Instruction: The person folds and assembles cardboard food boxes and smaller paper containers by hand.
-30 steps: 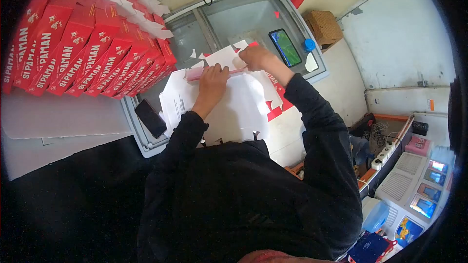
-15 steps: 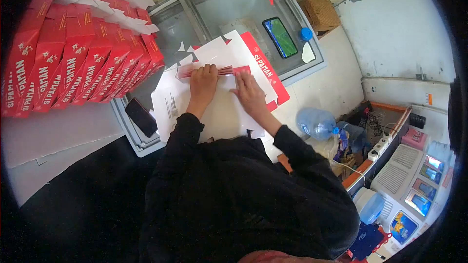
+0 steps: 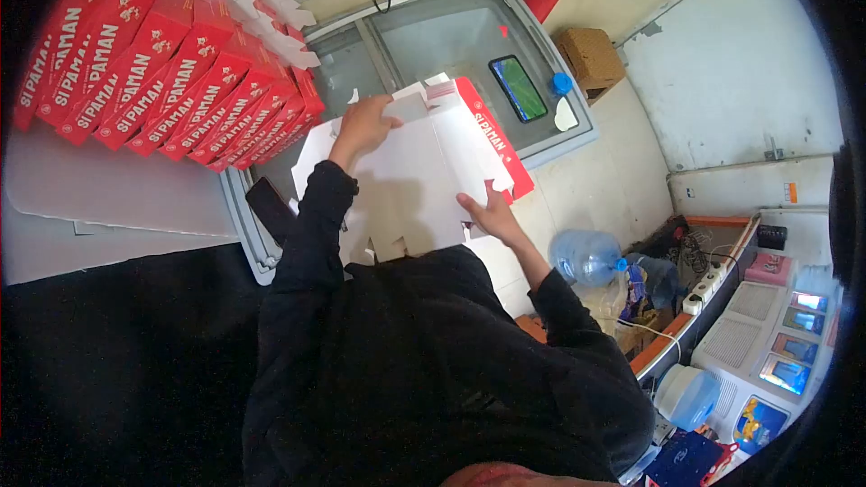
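A white cardboard box blank (image 3: 397,176), plain side up and partly folded, lies before me on a glass-topped chest freezer (image 3: 433,32). At its far left corner, the bent fingers of my left hand (image 3: 361,129) close on a flap. My right hand (image 3: 492,215) grips the right edge, thumb on the white side and fingers toward the outside. Beyond that edge shows a red printed panel (image 3: 492,133) lettered SI PAMAN; whether it belongs to the same blank or to one underneath, I cannot tell. Notched tabs stick out at the near edge.
Several red SI PAMAN boxes (image 3: 171,63) lean in a row at left. A phone (image 3: 519,88) showing a green pitch and a blue cap (image 3: 562,83) rest on the freezer. A dark phone (image 3: 269,207) lies at its left edge. A water jug (image 3: 586,257) is on the floor at right.
My hands have parted from the middle fold: the left moved to the far left corner, the right down to the right edge. The red flap strip between them has folded out of sight.
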The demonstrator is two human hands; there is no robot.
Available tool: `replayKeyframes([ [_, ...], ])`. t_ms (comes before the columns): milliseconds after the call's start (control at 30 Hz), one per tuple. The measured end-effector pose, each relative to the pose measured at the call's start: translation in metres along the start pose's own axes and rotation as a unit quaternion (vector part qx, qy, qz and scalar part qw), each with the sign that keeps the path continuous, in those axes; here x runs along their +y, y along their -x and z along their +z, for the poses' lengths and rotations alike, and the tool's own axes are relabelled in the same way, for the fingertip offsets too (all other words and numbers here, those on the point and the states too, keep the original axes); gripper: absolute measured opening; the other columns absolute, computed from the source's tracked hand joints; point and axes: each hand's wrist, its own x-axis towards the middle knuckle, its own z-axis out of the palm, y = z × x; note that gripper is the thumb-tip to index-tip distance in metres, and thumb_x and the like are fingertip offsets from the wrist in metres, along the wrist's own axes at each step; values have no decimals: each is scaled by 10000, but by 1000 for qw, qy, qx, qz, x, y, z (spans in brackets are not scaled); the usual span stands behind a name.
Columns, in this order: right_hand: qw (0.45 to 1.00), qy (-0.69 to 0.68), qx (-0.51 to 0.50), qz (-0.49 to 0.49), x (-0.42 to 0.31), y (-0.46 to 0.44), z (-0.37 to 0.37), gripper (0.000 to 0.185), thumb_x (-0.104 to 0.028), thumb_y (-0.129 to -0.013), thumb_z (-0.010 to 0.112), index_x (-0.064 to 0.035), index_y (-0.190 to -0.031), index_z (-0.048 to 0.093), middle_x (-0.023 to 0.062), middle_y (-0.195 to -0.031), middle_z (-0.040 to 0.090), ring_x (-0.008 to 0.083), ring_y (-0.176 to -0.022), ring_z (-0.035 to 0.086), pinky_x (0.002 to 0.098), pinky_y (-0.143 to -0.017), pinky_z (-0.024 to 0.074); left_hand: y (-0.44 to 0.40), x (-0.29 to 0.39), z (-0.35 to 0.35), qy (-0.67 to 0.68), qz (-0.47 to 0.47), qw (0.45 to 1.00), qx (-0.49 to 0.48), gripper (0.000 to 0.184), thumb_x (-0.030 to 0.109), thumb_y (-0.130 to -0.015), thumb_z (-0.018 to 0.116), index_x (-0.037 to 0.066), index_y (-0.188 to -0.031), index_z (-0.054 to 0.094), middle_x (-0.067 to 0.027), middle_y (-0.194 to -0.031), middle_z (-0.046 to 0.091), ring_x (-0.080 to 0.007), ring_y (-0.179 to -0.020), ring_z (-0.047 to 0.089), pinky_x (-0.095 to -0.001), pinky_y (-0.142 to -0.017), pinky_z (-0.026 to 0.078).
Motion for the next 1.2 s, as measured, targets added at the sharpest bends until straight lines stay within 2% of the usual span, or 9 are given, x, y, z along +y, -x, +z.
replayKeyframes([
  [67, 991, -126, 34, 20, -2, 11, 15, 570, -268, -929, 654, 40, -1355, 433, 161, -1098, 648, 209, -927, 649, 323, -739, 558, 4, 17, -7, -20, -27, 999, -23, 432, 286, -795, 729, 23, -1125, 637, -216, -1133, 641, -375, -1096, 582, -443, -939, 446],
  [167, 994, -99, 35, 6, 9, -2, 15, 523, -216, -918, 650, 24, -1346, 472, 186, -1184, 636, 223, -1031, 634, 363, -908, 491, 30, 25, 27, -28, 119, 974, 191, 553, 356, -795, 732, 19, -1203, 572, -209, -1219, 580, -354, -1171, 518, -449, -983, 407],
  [200, 995, -80, 53, -35, 18, -8, 16, 491, -236, -924, 656, 53, -1293, 507, 139, -1087, 670, 183, -933, 651, 324, -758, 546, 55, 35, 32, -14, 142, 976, 162, 580, 355, -786, 737, 21, -1221, 546, -196, -1217, 562, -351, -1179, 498, -451, -991, 396],
  [433, 995, -80, 28, 48, 8, -15, 9, 590, -280, -882, 692, 79, -1292, 467, 196, -1134, 644, 271, -962, 655, 360, -838, 519, 188, 61, 51, -81, 148, 985, 43, 477, 196, -735, 703, 2, -1143, 546, -139, -1074, 550, -310, -1061, 536, -409, -896, 452],
  [533, 989, 68, 129, -2, 9, -11, 17, 682, -337, -830, 743, 44, -1308, 442, 190, -1178, 599, 297, -1053, 612, 382, -890, 485, 187, 48, 66, -154, 179, 969, 69, 366, 115, -749, 629, -8, -1086, 555, -126, -1024, 543, -276, -1007, 552, -363, -845, 480],
  [633, 850, 437, 182, -231, -39, 24, 16, 792, -385, -732, 800, 9, -1312, 430, 178, -1266, 527, 298, -1169, 523, 393, -967, 416, 191, 50, 67, -169, 171, 969, 65, 320, 69, -743, 598, -14, -1051, 571, -111, -970, 541, -259, -950, 570, -336, -815, 497],
  [767, 803, 503, -45, -316, -36, 32, 39, 577, -316, -715, 764, -34, -1169, 546, 114, -1113, 536, 253, -1066, 519, 379, -905, 421, 191, 52, 67, -163, 177, 969, 60, 278, 87, -741, 609, -6, -1002, 582, -103, -945, 542, -244, -927, 577, -324, -765, 515],
  [967, 751, 546, 11, -372, -7, 4, 66, 94, -131, -763, 620, -87, -841, 594, 76, -881, 517, 226, -874, 535, 319, -726, 479, 177, 50, 65, -128, 115, 985, -12, 204, 109, -769, 626, 32, -958, 646, -91, -926, 574, -260, -871, 608, -353, -661, 524],
  [1200, 782, 542, -243, -188, -52, -68, 56, 248, -173, -666, 768, -47, -866, 690, 167, -904, 680, 294, -881, 673, 397, -741, 541, 93, 13, 28, 56, 43, 960, -272, 271, 310, -777, 721, 88, -933, 738, -195, -875, 684, -358, -814, 666, -444, -731, 512],
])
